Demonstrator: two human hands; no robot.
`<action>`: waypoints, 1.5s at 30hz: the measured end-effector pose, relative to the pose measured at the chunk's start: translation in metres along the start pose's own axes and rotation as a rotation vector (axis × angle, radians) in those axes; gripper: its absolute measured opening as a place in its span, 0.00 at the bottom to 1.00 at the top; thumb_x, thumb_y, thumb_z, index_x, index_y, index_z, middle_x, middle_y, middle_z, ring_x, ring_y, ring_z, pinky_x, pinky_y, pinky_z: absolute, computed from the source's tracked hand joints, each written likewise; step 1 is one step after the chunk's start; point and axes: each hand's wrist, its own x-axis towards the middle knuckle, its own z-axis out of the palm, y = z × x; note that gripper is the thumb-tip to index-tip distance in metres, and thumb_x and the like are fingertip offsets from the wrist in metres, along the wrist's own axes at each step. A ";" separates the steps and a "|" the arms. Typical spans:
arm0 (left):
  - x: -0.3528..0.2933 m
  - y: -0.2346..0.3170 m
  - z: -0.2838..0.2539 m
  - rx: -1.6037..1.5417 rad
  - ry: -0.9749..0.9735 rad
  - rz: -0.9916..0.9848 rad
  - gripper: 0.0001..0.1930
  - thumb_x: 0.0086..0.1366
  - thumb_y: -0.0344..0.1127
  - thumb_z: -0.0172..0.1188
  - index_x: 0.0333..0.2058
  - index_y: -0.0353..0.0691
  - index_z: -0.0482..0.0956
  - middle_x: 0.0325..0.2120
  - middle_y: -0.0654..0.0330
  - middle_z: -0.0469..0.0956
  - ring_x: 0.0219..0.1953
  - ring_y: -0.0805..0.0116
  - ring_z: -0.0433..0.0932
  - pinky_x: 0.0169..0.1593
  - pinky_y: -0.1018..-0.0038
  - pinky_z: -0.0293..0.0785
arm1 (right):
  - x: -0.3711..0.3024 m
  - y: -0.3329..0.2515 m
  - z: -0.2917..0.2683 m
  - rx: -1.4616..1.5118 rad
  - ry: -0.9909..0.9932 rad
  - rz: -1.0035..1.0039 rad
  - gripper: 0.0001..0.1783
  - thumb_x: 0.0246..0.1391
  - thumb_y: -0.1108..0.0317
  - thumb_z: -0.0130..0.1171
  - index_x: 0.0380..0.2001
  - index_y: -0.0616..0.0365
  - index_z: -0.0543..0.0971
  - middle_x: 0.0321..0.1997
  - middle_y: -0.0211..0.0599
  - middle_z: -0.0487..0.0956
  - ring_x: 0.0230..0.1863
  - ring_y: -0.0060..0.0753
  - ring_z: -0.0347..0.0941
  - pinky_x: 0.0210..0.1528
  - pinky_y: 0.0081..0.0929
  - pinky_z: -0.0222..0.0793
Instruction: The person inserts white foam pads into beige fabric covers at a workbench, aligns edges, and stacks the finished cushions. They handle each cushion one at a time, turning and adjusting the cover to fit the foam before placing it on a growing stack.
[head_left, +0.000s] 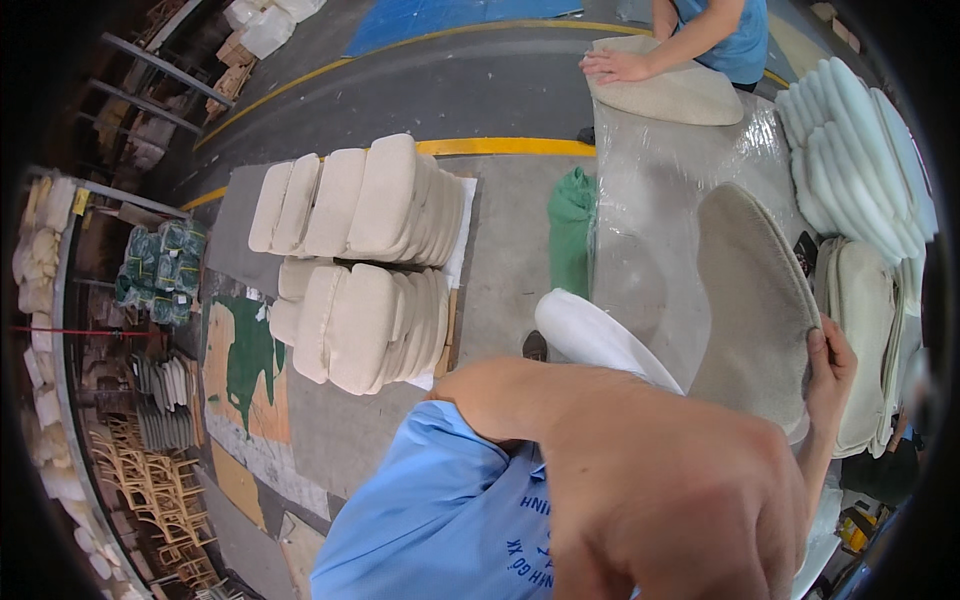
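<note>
My right hand pinches the edge of a grey-beige seat cushion, thumb on the near face. The cushion stands tilted on its side over a table covered in clear plastic. My left arm reaches across in front of me, and my left hand is raised very close to the camera, large and blurred. Its fingertips are hidden at the lower edge. Behind my left arm a white, rounded piece shows in part. Right of the held cushion stands a row of similar beige cushions.
A co-worker in blue presses a hand on a beige cushion at the table's far end. White padding is piled at the right. Stacked beige cushions stand on the floor to the left. A green sack leans by the table; wooden chair frames lie far left.
</note>
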 end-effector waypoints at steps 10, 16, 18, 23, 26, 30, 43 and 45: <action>0.006 0.000 0.000 0.018 -0.002 0.011 0.25 0.75 0.55 0.61 0.37 0.34 0.83 0.37 0.44 0.86 0.37 0.44 0.86 0.50 0.48 0.80 | 0.001 0.011 -0.001 0.049 0.026 0.010 0.16 0.73 0.69 0.61 0.56 0.68 0.83 0.44 0.26 0.82 0.45 0.16 0.71 0.51 0.17 0.64; 0.008 0.000 -0.002 0.017 -0.001 0.021 0.25 0.75 0.56 0.61 0.36 0.34 0.83 0.37 0.44 0.86 0.36 0.45 0.86 0.49 0.48 0.80 | 0.003 0.009 0.002 0.036 0.018 0.004 0.15 0.72 0.70 0.61 0.55 0.67 0.83 0.43 0.25 0.82 0.45 0.16 0.71 0.51 0.18 0.65; 0.009 0.002 -0.001 0.025 -0.016 0.022 0.26 0.74 0.57 0.61 0.36 0.34 0.83 0.37 0.44 0.86 0.36 0.45 0.86 0.49 0.48 0.80 | 0.003 0.006 0.003 0.025 0.028 -0.022 0.14 0.72 0.70 0.61 0.54 0.67 0.84 0.43 0.25 0.82 0.44 0.16 0.71 0.50 0.18 0.66; 0.009 0.015 -0.025 0.148 0.062 -0.046 0.26 0.74 0.58 0.61 0.35 0.34 0.83 0.37 0.44 0.86 0.35 0.45 0.86 0.49 0.48 0.80 | 0.001 0.005 -0.002 0.030 0.066 -0.052 0.12 0.70 0.71 0.63 0.51 0.66 0.85 0.39 0.24 0.81 0.41 0.17 0.71 0.46 0.20 0.66; -0.018 0.011 -0.061 0.329 0.421 -0.279 0.29 0.75 0.60 0.60 0.40 0.33 0.82 0.35 0.48 0.86 0.36 0.50 0.87 0.51 0.54 0.79 | -0.001 -0.009 -0.009 0.119 0.084 -0.098 0.13 0.70 0.68 0.64 0.50 0.66 0.86 0.38 0.25 0.81 0.40 0.17 0.71 0.45 0.20 0.65; -0.117 -0.061 -0.117 0.492 1.097 -0.850 0.26 0.78 0.56 0.59 0.55 0.37 0.78 0.42 0.57 0.84 0.43 0.64 0.83 0.52 0.65 0.79 | -0.008 -0.014 -0.028 0.337 0.111 -0.195 0.15 0.69 0.64 0.66 0.49 0.66 0.86 0.39 0.26 0.82 0.40 0.18 0.71 0.45 0.19 0.64; -0.076 -0.149 -0.130 0.774 0.908 -0.813 0.09 0.76 0.33 0.63 0.35 0.36 0.81 0.26 0.70 0.75 0.29 0.77 0.69 0.37 0.78 0.69 | -0.048 0.022 -0.058 0.537 0.195 -0.173 0.29 0.62 0.66 0.72 0.63 0.60 0.76 0.49 0.24 0.82 0.48 0.18 0.76 0.55 0.22 0.70; -0.066 -0.149 -0.113 0.932 0.742 -0.749 0.08 0.75 0.31 0.64 0.35 0.35 0.81 0.26 0.70 0.74 0.28 0.75 0.66 0.35 0.77 0.67 | -0.059 0.033 -0.048 0.547 0.205 -0.116 0.30 0.60 0.69 0.73 0.64 0.60 0.75 0.48 0.23 0.81 0.48 0.17 0.75 0.52 0.20 0.70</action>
